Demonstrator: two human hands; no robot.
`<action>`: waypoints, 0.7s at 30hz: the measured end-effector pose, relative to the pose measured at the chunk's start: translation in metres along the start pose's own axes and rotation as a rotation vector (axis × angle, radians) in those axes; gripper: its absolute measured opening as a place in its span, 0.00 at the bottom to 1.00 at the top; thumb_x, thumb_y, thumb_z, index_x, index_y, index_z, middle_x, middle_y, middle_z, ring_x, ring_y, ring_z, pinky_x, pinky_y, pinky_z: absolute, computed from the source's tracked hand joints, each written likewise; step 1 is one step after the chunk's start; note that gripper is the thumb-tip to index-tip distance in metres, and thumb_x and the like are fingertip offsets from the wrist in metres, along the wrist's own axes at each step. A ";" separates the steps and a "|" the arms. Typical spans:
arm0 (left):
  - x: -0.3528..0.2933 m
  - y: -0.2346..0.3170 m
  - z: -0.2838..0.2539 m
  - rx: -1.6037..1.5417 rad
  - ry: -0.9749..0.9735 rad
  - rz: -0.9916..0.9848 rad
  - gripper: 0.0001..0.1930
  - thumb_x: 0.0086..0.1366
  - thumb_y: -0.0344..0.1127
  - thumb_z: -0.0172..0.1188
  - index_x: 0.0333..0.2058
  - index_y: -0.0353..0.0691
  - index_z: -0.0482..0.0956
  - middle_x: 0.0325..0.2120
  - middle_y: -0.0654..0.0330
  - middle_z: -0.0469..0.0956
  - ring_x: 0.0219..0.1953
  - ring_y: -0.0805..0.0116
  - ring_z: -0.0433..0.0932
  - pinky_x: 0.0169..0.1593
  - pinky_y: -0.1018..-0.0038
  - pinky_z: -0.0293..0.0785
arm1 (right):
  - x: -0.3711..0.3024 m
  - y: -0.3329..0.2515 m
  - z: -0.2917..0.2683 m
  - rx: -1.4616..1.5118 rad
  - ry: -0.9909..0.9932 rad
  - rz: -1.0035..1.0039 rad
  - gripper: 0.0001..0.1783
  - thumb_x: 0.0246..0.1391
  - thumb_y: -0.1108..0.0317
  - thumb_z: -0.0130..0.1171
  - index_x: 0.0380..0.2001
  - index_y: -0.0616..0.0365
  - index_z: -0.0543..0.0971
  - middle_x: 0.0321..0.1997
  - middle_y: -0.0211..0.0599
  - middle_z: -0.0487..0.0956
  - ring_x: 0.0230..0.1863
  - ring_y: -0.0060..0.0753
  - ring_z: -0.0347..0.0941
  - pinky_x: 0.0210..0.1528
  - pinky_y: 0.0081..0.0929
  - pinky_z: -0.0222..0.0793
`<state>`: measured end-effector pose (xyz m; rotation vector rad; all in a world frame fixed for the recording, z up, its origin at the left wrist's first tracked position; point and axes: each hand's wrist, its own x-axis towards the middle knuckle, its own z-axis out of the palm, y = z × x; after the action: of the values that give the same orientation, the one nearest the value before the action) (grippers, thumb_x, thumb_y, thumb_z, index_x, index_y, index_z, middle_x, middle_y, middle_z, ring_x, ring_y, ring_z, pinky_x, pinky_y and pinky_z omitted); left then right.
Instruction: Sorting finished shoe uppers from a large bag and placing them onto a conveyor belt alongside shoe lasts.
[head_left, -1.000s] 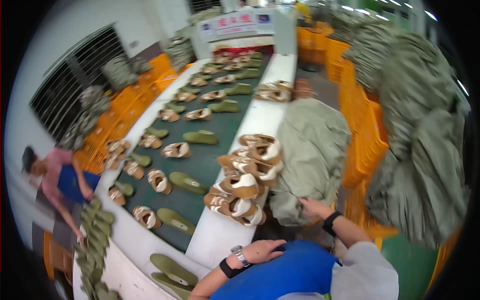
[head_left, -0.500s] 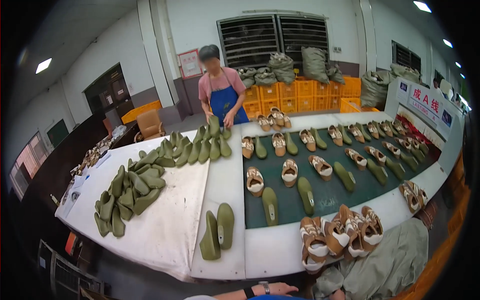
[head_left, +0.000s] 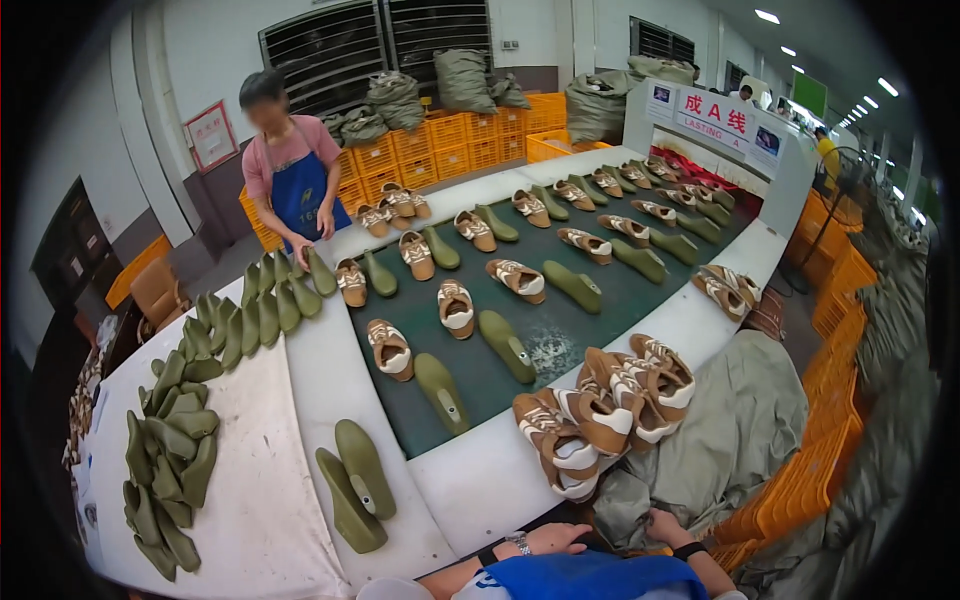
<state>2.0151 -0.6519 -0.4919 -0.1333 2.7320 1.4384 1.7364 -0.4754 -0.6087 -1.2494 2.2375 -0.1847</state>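
At the lower edge, my left hand (head_left: 558,538), with a metal watch at its wrist, is stretched toward the right with fingers extended and nothing in them. My right hand (head_left: 663,525) is curled on the near edge of a grey-green woven sack (head_left: 715,430), its fingers partly hidden. The sack lies beside the white table edge. Several brown and white shoes (head_left: 610,400) stand bunched on that edge just beyond my hands. To their left, two green shoe lasts (head_left: 362,468) lie on the white tabletop (head_left: 430,530).
A green conveyor belt (head_left: 555,345) carries rows of shoes and lasts. More lasts are heaped on a white cloth (head_left: 270,430) at left. Across the table a co-worker (head_left: 295,170) in a blue apron touches a last. Orange crates (head_left: 820,430) line the right side.
The view has swung to the right, so the scene sits further left. My right hand and forearm now show more fully at the sack. The co-worker still handles lasts.
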 end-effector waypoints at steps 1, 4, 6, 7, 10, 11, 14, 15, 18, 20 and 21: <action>0.005 0.003 0.004 0.002 -0.006 0.002 0.24 0.60 0.44 0.50 0.51 0.37 0.61 0.33 0.43 0.73 0.37 0.47 0.72 0.40 0.62 0.70 | -0.005 0.001 -0.008 0.039 0.015 -0.028 0.22 0.39 0.62 0.54 0.41 0.57 0.73 0.31 0.50 0.77 0.37 0.52 0.72 0.40 0.40 0.68; 0.032 0.010 0.013 0.084 -0.088 0.033 0.24 0.62 0.44 0.47 0.52 0.36 0.60 0.33 0.44 0.73 0.38 0.47 0.72 0.41 0.62 0.69 | -0.015 0.013 -0.057 0.209 -0.028 -0.089 0.19 0.40 0.64 0.52 0.40 0.55 0.75 0.29 0.46 0.77 0.34 0.47 0.73 0.38 0.36 0.69; 0.053 0.008 0.028 0.083 -0.155 0.004 0.24 0.62 0.44 0.47 0.52 0.36 0.60 0.33 0.43 0.73 0.37 0.47 0.73 0.41 0.61 0.69 | -0.014 0.035 -0.095 0.174 0.175 0.000 0.16 0.40 0.66 0.52 0.36 0.55 0.77 0.24 0.44 0.77 0.30 0.45 0.73 0.34 0.34 0.69; 0.062 0.006 0.034 0.052 -0.184 -0.022 0.25 0.61 0.45 0.48 0.53 0.37 0.58 0.33 0.43 0.74 0.38 0.47 0.73 0.41 0.61 0.69 | -0.006 0.049 -0.121 0.139 0.277 0.034 0.16 0.40 0.66 0.52 0.36 0.55 0.77 0.22 0.43 0.76 0.28 0.45 0.73 0.33 0.35 0.69; 0.089 0.013 0.051 0.048 -0.145 -0.102 0.27 0.60 0.46 0.49 0.55 0.39 0.56 0.33 0.43 0.74 0.38 0.47 0.73 0.42 0.61 0.70 | 0.013 0.093 -0.206 -0.008 0.601 0.093 0.21 0.44 0.64 0.53 0.45 0.52 0.71 0.40 0.47 0.73 0.42 0.49 0.68 0.45 0.40 0.63; 0.101 0.021 0.054 0.066 -0.110 -0.180 0.29 0.59 0.47 0.50 0.56 0.41 0.55 0.40 0.44 0.72 0.42 0.49 0.72 0.46 0.63 0.68 | 0.019 0.109 -0.227 -0.160 0.701 0.084 0.25 0.46 0.63 0.53 0.51 0.51 0.67 0.50 0.49 0.69 0.50 0.52 0.63 0.51 0.43 0.58; 0.145 0.006 0.102 0.215 0.320 -0.364 0.37 0.54 0.53 0.54 0.59 0.46 0.52 0.56 0.42 0.53 0.56 0.43 0.56 0.56 0.57 0.56 | 0.042 0.156 -0.255 -0.249 0.651 0.363 0.33 0.49 0.57 0.52 0.59 0.49 0.56 0.62 0.46 0.52 0.61 0.58 0.46 0.58 0.52 0.46; 0.159 0.006 0.115 0.200 0.291 -0.488 0.40 0.52 0.56 0.55 0.59 0.48 0.50 0.57 0.41 0.51 0.57 0.42 0.54 0.57 0.55 0.54 | 0.051 0.174 -0.250 -0.255 0.637 0.344 0.33 0.49 0.57 0.52 0.59 0.49 0.56 0.62 0.46 0.52 0.61 0.58 0.46 0.58 0.52 0.46; 0.196 -0.002 0.147 0.156 0.325 -0.649 0.48 0.45 0.63 0.59 0.60 0.47 0.47 0.58 0.42 0.49 0.58 0.42 0.52 0.58 0.56 0.52 | 0.076 0.207 -0.233 -0.244 0.523 0.385 0.36 0.50 0.54 0.52 0.60 0.49 0.52 0.65 0.45 0.47 0.64 0.60 0.39 0.58 0.56 0.43; 0.211 0.000 0.161 0.024 0.388 -0.853 0.54 0.40 0.65 0.60 0.61 0.51 0.42 0.60 0.46 0.45 0.60 0.41 0.46 0.59 0.52 0.49 | 0.064 0.199 -0.240 -0.213 0.472 0.292 0.35 0.50 0.52 0.51 0.59 0.51 0.55 0.64 0.49 0.49 0.63 0.60 0.40 0.58 0.56 0.44; 0.214 -0.009 0.164 -0.007 0.397 -0.879 0.56 0.37 0.65 0.62 0.61 0.51 0.42 0.60 0.47 0.45 0.61 0.42 0.45 0.60 0.53 0.49 | 0.055 0.195 -0.250 -0.155 0.436 0.231 0.34 0.47 0.56 0.54 0.57 0.53 0.59 0.62 0.53 0.51 0.63 0.60 0.40 0.58 0.57 0.43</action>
<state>1.8041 -0.5330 -0.6104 -1.5242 2.3382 1.2067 1.4353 -0.4487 -0.4969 -1.0934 2.7981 -0.2136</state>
